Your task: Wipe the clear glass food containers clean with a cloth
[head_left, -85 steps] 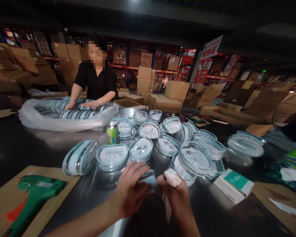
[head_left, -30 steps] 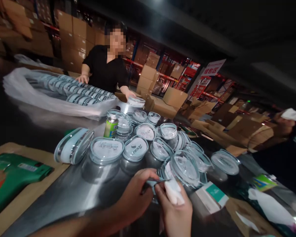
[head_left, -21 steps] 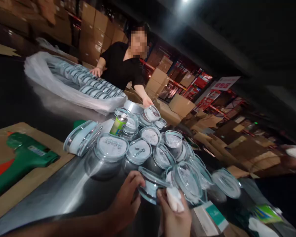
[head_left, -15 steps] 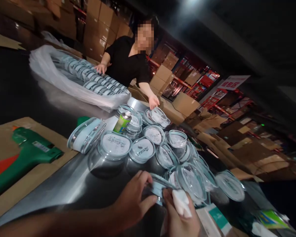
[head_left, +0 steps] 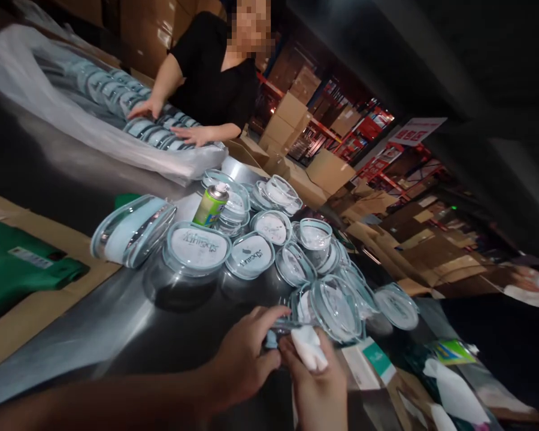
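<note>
Low in the middle, my left hand (head_left: 247, 347) pinches one side of a clear round plastic case (head_left: 281, 326) with a light blue strip. My right hand (head_left: 318, 377) grips its other side and also holds a folded white tissue (head_left: 309, 348). Fingers and tissue hide most of the case, which is seen nearly edge-on. Just beyond my hands lie several similar clear cases with pale teal rims, such as the printed case (head_left: 250, 256) and the leaning case (head_left: 336, 308). Among them stands a green spray can (head_left: 211, 205).
A green glue gun (head_left: 27, 263) lies on cardboard at left. Across the metal table, a co-worker's hands (head_left: 195, 134) touch rows of cases in a plastic bag (head_left: 130, 157). At right are a white-and-teal box (head_left: 371, 363), white tissues (head_left: 458, 392) and another person's dark sleeve (head_left: 498, 341).
The co-worker's hand has left the cases at centre and joined the other on the bagged rows. The case between my hands has tilted closer to edge-on. My view has shifted.
</note>
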`<state>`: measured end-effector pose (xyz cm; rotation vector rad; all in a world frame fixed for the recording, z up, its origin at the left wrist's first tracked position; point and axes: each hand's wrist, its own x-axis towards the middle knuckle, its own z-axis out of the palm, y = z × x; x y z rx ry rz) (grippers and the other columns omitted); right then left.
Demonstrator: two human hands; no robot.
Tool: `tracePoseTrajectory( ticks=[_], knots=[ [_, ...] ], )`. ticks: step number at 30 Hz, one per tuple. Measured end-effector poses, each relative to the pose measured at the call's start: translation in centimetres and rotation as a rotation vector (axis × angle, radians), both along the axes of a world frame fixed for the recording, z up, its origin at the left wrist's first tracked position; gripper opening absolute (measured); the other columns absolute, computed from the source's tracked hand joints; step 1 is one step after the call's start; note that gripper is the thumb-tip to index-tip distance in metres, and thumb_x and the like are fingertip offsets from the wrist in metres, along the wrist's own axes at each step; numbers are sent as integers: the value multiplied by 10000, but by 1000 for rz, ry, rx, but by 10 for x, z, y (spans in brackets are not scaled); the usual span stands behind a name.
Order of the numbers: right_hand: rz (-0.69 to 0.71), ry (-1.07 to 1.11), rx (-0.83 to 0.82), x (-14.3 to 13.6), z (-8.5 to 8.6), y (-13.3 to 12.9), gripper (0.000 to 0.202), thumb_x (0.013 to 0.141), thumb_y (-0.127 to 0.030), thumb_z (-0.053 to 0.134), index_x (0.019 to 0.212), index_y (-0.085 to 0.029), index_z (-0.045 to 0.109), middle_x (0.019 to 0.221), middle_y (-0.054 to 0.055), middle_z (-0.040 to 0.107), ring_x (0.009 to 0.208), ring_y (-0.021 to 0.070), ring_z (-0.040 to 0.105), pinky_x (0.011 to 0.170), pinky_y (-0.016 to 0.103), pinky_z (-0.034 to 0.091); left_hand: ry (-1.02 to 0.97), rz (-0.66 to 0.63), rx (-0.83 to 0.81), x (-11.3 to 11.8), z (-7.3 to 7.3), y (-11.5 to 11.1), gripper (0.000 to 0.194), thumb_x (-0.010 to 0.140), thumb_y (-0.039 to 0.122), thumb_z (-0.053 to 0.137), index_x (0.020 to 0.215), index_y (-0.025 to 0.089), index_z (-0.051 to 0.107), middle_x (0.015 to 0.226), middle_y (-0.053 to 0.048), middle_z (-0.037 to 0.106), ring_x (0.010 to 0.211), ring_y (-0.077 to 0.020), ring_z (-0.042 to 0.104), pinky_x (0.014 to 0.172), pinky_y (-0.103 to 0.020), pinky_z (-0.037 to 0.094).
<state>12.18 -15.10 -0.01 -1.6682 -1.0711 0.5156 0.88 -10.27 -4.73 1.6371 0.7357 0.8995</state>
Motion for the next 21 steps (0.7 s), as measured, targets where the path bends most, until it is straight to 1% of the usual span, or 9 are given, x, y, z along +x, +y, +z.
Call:
tracePoseTrajectory(
  ticks=[2, 4, 6, 8, 10, 13, 16, 19, 21],
  knots=[
    [-3, -45, 24, 3, -3, -1, 220, 654, -358, 733, 758, -193, 631, 644, -31, 614, 561, 126, 501, 538, 223, 404, 34, 48, 118, 3, -6, -5, 598, 782, 154, 512, 1366, 269, 456, 1336, -86, 492, 1187, -254, 506, 1025, -404, 399],
    [-8, -99, 65, 5, -6, -2, 206, 679, -354, 715, 782, -196, 633, 672, -26, 631, 565, 128, 511, 545, 225, 408, 97, 45, 247, 6, -10, -6, 650, 791, 211, 559, 1416, 255, 385, 1438, -112, 394, 1254, -287, 460, 1060, -435, 379],
    [4, -155, 95, 7, -11, -2, 175, 713, -346, 688, 791, -201, 629, 682, -26, 634, 560, 126, 511, 539, 224, 401, 216, 18, 330, 10, -12, -4, 793, 731, 259, 664, 1448, 194, 329, 1436, -158, 400, 1246, -335, 469, 1039, -462, 410],
    [36, -229, 115, 7, -17, -2, 138, 758, -338, 645, 789, -207, 612, 673, -33, 617, 544, 121, 496, 523, 225, 381, 385, 15, 377, 15, -12, 1, 873, 705, 243, 703, 1467, 153, 286, 1386, -187, 462, 1160, -361, 544, 970, -489, 470],
    [58, -364, 159, 5, -24, -2, 92, 799, -301, 594, 766, -216, 577, 653, -42, 585, 547, 119, 487, 536, 225, 372, 530, 27, 377, 19, -12, 4, 800, 772, 177, 626, 1481, 160, 256, 1384, -197, 472, 1011, -332, 643, 866, -471, 536],
    [71, -645, 282, 4, -27, -3, 104, 831, -218, 525, 729, -226, 511, 652, -46, 528, 596, 122, 494, 595, 224, 371, 607, 58, 349, 26, -14, 3, 617, 884, 134, 442, 1477, 158, 273, 1380, -201, 482, 856, -279, 703, 749, -392, 576],
    [37, -845, 359, 12, -21, -4, 135, 805, -134, 464, 707, -226, 473, 662, -40, 495, 606, 121, 486, 600, 223, 360, 645, 165, 334, 29, -19, -2, 628, 867, 38, 353, 1478, 162, 276, 1348, -184, 514, 783, -231, 711, 679, -307, 569],
    [-55, -772, 302, 39, -16, 3, 102, 730, -170, 508, 645, -223, 486, 604, -37, 490, 558, 129, 466, 560, 232, 370, 634, 187, 240, 25, -25, -5, 708, 795, -13, 377, 1473, 162, 272, 1393, -181, 465, 810, -213, 704, 690, -282, 551],
    [-119, -622, 242, 61, -20, 15, 126, 697, -257, 586, 610, -218, 505, 542, -36, 494, 510, 136, 461, 506, 240, 381, 478, 175, 137, 17, -29, -4, 648, 809, 58, 430, 1441, 135, 311, 1376, -180, 470, 914, -238, 682, 767, -306, 539]
  ],
)
